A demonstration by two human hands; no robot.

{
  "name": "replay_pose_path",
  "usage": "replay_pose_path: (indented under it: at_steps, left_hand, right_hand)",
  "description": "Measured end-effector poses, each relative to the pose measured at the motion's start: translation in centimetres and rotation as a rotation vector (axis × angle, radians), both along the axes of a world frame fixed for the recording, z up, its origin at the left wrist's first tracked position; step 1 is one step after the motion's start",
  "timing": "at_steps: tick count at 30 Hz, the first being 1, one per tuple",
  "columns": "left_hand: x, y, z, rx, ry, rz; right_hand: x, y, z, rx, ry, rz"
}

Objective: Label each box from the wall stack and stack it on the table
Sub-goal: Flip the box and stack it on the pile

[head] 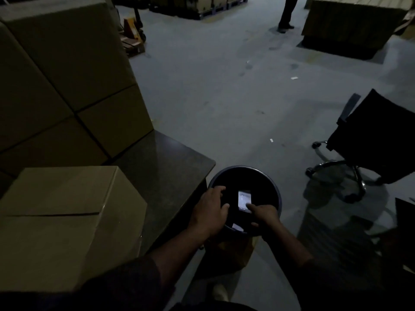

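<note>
Head view: at lower centre, both hands work over a bin (pixel 244 173). Left hand (pixel 211 212) curls, grip unclear; right hand (pixel 265 215) pinches a label (pixel 244 201). 1 box (pixel 67 221) waits lower left on the bench (pixel 170 167), apparently unlabelled; several boxes (pixel 67 75) are stacked behind it.

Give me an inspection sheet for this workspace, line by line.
Surface: dark table, its right end bare, dimly lit.
Job's things: single box on the near end of the table; stacked boxes behind it; white label over the round black bin.
Clutter: paper scraps on the floor.
Hands: left hand at the bin's left rim, fingers curled, no grip visible; right hand touches the label with a fingertip.
Cables: nothing seen.
Surroundings: office chair to the right, pallet jack behind the stack, a person's legs far off, cartons on the floor.
</note>
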State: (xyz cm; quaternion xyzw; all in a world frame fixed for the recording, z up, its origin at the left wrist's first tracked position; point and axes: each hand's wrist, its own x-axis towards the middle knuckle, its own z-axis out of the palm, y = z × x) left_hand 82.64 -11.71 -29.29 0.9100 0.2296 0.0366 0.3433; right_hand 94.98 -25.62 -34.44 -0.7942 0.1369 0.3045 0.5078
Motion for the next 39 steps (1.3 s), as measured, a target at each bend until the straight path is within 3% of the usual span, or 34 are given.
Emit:
replay_pose_path:
  at_steps: [5,11,16,21,26,32,39]
  left_hand:
    - [-0.6,1.4,-0.1,-0.017,-0.048,0.089]
    - [-3.5,3.1,3.7,0.059,-0.245,0.293]
    - [-9.5,6.7,7.2,0.116,-0.438,0.557]
    - [-16.8,10.8,8.6,0.224,-0.492,0.835]
    - [-23.4,14.6,8.3,0.274,-0.280,0.939]
    - [-27.8,17.7,5.4,0.342,0.120,0.757]
    - [-29.9,19.7,4.6,0.486,0.237,0.655]
  right_hand:
    - [-1.5,0.9,0.4,0.009,-0.161,0.182]
    - [-6.0,7.5,7.8,0.358,-0.494,0.504]
    - [-11.1,15.0,12.7,0.659,-0.474,0.728]
    - [-17.6,21.7,14.1,0.747,-0.470,0.936]
    - [-22.9,26.2,13.7,0.618,-0.589,1.178]
    - [-26.0,29.2,11.3,0.225,-1.255,1.563]
    - [-24.1,27.9,11.3,0.065,-1.402,1.646]
